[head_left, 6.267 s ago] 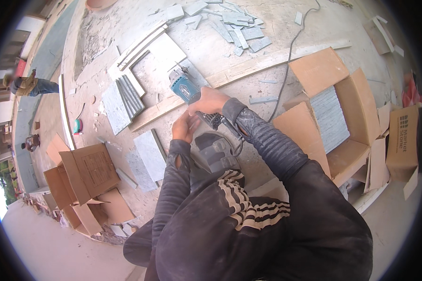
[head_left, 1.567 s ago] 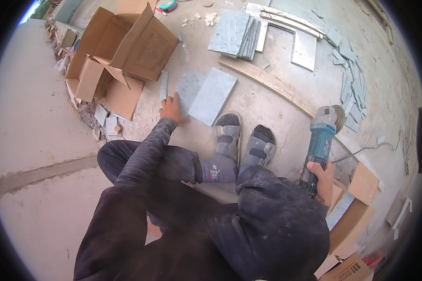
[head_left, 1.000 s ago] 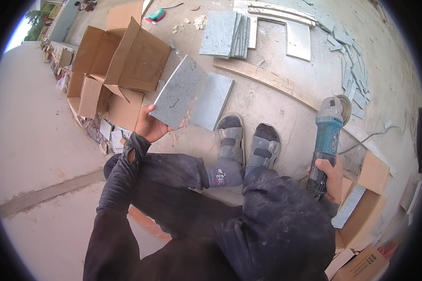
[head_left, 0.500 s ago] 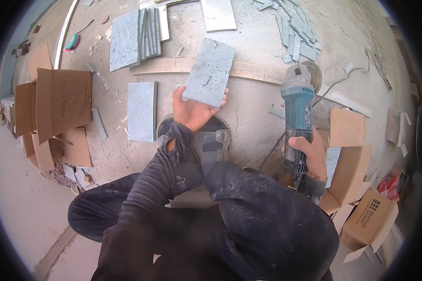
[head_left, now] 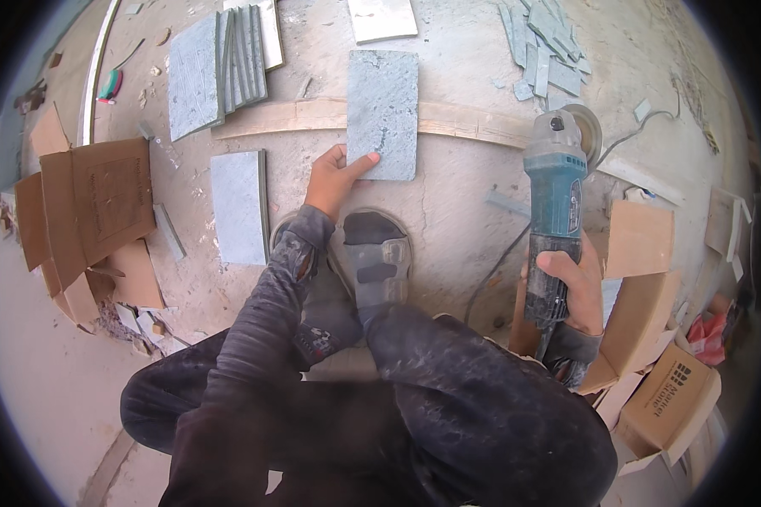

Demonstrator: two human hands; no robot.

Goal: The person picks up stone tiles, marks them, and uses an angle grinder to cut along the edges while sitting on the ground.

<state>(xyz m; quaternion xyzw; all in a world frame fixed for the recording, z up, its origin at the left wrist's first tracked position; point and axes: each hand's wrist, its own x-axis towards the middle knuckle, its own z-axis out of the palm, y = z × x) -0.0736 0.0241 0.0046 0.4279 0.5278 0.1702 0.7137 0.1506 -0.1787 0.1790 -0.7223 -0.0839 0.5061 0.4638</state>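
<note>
My left hand [head_left: 336, 180] grips the lower left edge of a grey-green stone tile [head_left: 383, 110], its thumb lying over the pitted face. The tile's upper part overlaps a long wooden board [head_left: 465, 123] on the ground; whether it touches the board I cannot tell. In my right hand [head_left: 577, 283] is a teal and black angle grinder [head_left: 555, 182], fingers wrapped round its dark body. Its head points away from me, with the disc [head_left: 585, 135] at the far right side; whether the disc spins I cannot tell. Left of my feet lies a small stack of tiles [head_left: 238, 207].
A leaning row of tiles [head_left: 199, 80] stands at the far left, and broken strips [head_left: 548, 51] lie heaped at the far right. Open cardboard boxes flank me, one left [head_left: 106, 194] and one right [head_left: 638, 325]. The grinder's cord [head_left: 500, 262] runs along the ground.
The tile has turned from a tilt to nearly straight. My left hand has shifted from beneath it to its left edge, thumb on top. The grinder has moved slightly right and nearer me.
</note>
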